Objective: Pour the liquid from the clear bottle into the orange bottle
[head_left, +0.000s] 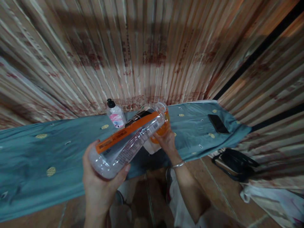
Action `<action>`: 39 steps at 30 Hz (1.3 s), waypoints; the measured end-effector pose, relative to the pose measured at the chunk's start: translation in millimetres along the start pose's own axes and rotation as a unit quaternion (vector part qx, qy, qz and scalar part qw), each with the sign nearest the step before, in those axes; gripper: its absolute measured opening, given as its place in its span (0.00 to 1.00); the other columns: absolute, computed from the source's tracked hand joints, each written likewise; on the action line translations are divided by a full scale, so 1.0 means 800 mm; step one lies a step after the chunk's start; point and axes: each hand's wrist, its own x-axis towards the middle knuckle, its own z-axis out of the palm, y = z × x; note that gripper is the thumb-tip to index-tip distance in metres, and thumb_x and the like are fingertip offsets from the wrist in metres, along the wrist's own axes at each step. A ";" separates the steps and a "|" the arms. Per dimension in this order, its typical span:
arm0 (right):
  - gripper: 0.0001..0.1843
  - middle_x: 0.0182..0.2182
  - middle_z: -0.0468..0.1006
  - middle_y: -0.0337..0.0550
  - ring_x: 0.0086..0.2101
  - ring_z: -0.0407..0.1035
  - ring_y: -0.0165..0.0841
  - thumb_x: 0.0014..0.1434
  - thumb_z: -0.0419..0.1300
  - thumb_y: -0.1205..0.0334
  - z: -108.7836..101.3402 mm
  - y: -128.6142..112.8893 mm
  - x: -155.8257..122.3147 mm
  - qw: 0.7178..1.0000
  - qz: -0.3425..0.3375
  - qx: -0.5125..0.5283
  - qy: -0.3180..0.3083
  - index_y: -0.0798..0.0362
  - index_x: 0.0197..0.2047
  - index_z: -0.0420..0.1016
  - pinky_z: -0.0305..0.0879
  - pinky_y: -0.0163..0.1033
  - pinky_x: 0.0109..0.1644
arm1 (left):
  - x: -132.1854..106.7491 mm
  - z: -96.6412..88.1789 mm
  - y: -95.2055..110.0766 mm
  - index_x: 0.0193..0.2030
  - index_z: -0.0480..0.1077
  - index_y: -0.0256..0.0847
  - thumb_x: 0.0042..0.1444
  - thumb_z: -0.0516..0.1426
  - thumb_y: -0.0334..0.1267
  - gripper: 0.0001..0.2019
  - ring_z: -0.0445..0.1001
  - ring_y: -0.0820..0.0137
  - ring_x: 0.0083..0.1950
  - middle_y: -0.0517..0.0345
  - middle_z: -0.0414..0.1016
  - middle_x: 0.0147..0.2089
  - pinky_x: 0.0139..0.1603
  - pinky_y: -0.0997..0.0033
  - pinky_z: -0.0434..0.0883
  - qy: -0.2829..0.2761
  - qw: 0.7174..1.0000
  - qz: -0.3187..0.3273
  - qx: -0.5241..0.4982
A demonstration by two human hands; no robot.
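My left hand [101, 185] is wrapped round the base of a large clear plastic bottle [128, 142] with an orange and black label. The bottle lies at a slant, its open neck pointing away and to the right. Beyond that neck, my right hand [168, 142] grips an orange container [163, 128], partly hidden behind the bottle. Whether the two mouths touch I cannot tell. A white object [152, 148] shows below the orange container; its kind is unclear. Left of them, a clear bottle with a black pump top and pink label [116, 116] stands upright.
A green-blue patterned cloth [28, 161] covers a long narrow surface against pleated curtains [133, 47]. A dark phone [218, 123] lies at its right. On the tiled floor are a black bag [235, 163] and a white bag [268, 198]. A dark pole [256, 52] crosses the right side.
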 end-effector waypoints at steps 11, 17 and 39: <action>0.42 0.62 0.92 0.59 0.62 0.89 0.62 0.55 0.78 0.51 0.002 -0.004 0.000 1.000 0.006 -0.009 0.005 0.48 0.71 0.77 0.85 0.73 0.69 | -0.003 0.004 0.007 0.74 0.78 0.62 0.47 0.80 0.60 0.45 0.85 0.30 0.69 0.44 0.84 0.70 0.73 0.19 0.83 0.020 1.000 0.003 0.002; 0.43 0.60 0.93 0.60 0.59 0.90 0.63 0.54 0.77 0.48 0.001 -0.005 0.000 1.000 0.007 -0.007 0.006 0.49 0.70 0.78 0.86 0.75 0.68 | -0.004 0.008 0.007 0.74 0.79 0.63 0.47 0.80 0.62 0.46 0.85 0.26 0.69 0.40 0.83 0.71 0.75 0.15 0.80 0.021 1.000 0.006 -0.008; 0.44 0.62 0.92 0.58 0.61 0.89 0.61 0.57 0.79 0.49 0.003 0.008 0.000 1.000 -0.009 -0.014 0.006 0.48 0.74 0.77 0.86 0.72 0.68 | -0.005 0.005 0.010 0.75 0.77 0.56 0.46 0.80 0.62 0.49 0.84 0.28 0.70 0.42 0.83 0.71 0.79 0.17 0.78 0.016 1.000 -0.006 -0.002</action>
